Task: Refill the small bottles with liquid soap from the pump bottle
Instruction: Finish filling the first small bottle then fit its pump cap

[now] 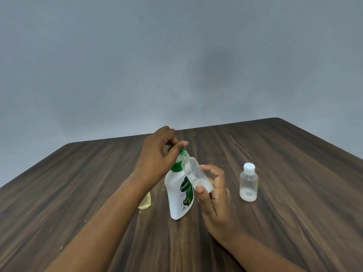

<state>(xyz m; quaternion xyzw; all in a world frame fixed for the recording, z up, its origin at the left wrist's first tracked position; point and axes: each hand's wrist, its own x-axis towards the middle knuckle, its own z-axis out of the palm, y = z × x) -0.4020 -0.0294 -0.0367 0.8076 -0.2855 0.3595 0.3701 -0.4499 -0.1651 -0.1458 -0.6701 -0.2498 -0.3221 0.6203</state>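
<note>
Head view: the left hand [159, 152] is curled over the green top of the pump bottle [179, 195], with the thumb sticking out across it to the right. The right hand [215, 195] grips a small open bottle [193, 169] near its bottom, thumb in front and fingers round the back. This bottle is clear, has no cap, and leans left so its mouth sits right by the pump top. A little white soap lies in its bottom. Both arms reach in from the near edge, and the left one hides part of a yellow bottle [145, 202]. The pump bottle stands mid-desk [284, 213], tilted a bit. It is white with a green label that reads "Dettol"; the smaller words are too tiny to read. A capped bottle [248, 183] stands at the right, apart from the hands.
</note>
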